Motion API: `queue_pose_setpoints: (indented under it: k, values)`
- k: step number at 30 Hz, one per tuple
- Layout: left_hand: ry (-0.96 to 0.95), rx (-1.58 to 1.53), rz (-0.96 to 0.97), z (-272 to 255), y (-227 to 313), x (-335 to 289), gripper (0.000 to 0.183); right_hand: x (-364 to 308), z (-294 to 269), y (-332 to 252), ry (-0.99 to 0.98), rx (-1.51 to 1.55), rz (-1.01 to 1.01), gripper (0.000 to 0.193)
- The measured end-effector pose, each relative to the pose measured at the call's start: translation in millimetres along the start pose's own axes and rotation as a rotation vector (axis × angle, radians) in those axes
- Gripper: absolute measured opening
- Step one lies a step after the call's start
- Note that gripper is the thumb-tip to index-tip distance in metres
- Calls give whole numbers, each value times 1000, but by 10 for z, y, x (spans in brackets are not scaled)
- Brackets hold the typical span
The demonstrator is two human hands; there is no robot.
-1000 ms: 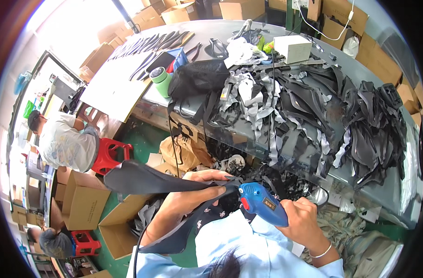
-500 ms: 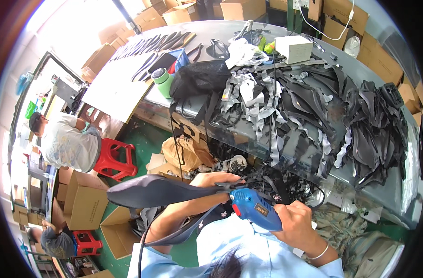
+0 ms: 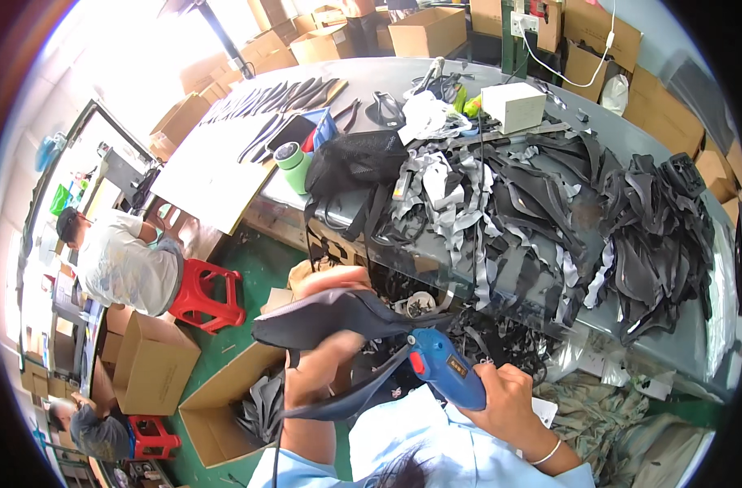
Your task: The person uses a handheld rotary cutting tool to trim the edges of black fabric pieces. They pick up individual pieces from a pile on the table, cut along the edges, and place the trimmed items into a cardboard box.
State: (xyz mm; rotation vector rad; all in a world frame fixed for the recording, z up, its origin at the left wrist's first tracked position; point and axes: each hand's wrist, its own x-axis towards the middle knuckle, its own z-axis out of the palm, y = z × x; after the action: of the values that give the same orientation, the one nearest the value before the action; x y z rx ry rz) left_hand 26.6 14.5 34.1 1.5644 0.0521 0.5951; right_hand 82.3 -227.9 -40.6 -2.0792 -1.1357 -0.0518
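We close our left hand (image 3: 326, 370) around the dark curved fabric piece (image 3: 338, 313), lifted in front of the cluttered worktable (image 3: 680, 350), so the blue glue gun (image 3: 444, 370) gripped in our right hand (image 3: 509, 403) meets its edge.

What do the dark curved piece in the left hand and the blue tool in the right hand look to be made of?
The dark curved piece looks like matte foam-backed fabric or faux leather: soft rolled edges, no shine. The blue tool, shaped like a glue gun, looks like moulded hard plastic, smooth with a slight sheen and a red trigger.
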Motion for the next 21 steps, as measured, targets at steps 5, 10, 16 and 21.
queue_pose_setpoints:
  k: [5, 10, 16, 21]
  values:
    - [395, -244, 215, 169, -177, -148, 35, 57, -26, -77, -7, -24, -5, 43]
    - [422, -256, 238, 266, -268, -202, 32, 39, -13, -104, 5, 43, 17, 47]
    - [453, -276, 282, 407, -325, -258, 34, 56, -17, -188, -24, 104, 45, 50]
    - [490, -300, 310, 498, -359, -311, 35, 78, -27, -271, -32, 163, 79, 50]
